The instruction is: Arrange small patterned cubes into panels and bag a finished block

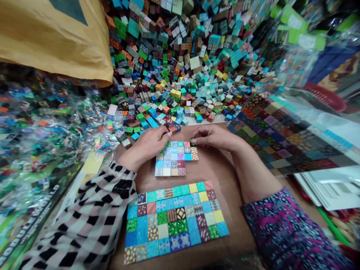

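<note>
A small layout of patterned cubes (170, 161) lies on the brown board, with different prints on their top faces. My left hand (149, 146) curls over its upper left corner, fingers bent together; what they grip, if anything, is hidden. At its upper right corner, my right hand (215, 137) pinches a small greenish cube (192, 141), mostly covered by the fingertips. Nearer to me lies a larger flat rectangle of similar cubes (176, 221), packed edge to edge in several rows.
Behind the board (222, 172) rises a big heap of loose cubes (180, 75). Clear bags of small coloured pieces (56, 120) lie at left, below a yellow bag (56, 41). Wrapped sheets of cubes (270, 131) and white cards (329, 187) are at right.
</note>
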`<action>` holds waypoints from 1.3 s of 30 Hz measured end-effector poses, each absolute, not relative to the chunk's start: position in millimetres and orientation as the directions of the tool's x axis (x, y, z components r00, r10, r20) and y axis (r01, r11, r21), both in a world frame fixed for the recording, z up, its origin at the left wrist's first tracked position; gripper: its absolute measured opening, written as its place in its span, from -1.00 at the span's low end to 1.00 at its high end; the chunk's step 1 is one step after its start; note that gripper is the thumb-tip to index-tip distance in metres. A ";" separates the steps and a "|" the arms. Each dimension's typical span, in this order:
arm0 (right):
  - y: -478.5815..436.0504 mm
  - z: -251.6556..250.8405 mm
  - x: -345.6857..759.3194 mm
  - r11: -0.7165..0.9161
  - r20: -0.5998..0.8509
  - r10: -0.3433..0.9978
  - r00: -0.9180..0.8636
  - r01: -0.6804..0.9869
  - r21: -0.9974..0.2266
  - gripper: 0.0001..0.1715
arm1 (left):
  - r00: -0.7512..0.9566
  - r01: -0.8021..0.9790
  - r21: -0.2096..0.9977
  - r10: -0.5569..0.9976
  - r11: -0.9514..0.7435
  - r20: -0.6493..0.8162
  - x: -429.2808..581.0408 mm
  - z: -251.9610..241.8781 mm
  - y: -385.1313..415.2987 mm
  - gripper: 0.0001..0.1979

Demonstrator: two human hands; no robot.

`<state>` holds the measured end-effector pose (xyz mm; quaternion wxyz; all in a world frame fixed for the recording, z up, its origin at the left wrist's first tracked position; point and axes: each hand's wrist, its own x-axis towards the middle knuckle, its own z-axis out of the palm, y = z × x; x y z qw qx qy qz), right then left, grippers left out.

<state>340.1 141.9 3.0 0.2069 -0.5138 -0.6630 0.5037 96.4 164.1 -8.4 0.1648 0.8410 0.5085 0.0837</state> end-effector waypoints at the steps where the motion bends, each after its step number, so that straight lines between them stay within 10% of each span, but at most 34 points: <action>1: 141.3 3.8 338.7 -0.047 -0.249 0.892 -0.376 0.473 -0.880 -0.83 | 0.472 0.826 0.363 0.881 -0.432 -0.025 96.3 -8.8 164.3 -0.65; 12: 145.0 -7.4 336.9 -0.107 -0.247 0.933 -0.263 0.452 -0.886 -0.74 | 0.465 0.830 0.366 0.884 -0.421 -0.037 96.4 -7.6 163.8 -0.67; 22: 176.6 -47.0 345.2 0.061 0.368 0.909 0.195 0.811 -0.581 -0.77 | 0.472 0.821 0.371 0.882 -0.433 -0.015 94.8 -12.4 166.7 -0.64; 29: 179.0 -48.0 335.4 -0.019 0.328 0.921 0.209 0.867 -0.499 -0.20 | 0.464 0.828 0.369 0.886 -0.422 -0.028 95.3 -12.3 166.7 -0.67; 39: 178.9 -48.2 335.8 0.009 0.317 0.937 0.149 0.895 -0.447 -0.32 | 0.477 0.818 0.374 0.879 -0.436 -0.018 94.6 -12.8 166.9 -0.65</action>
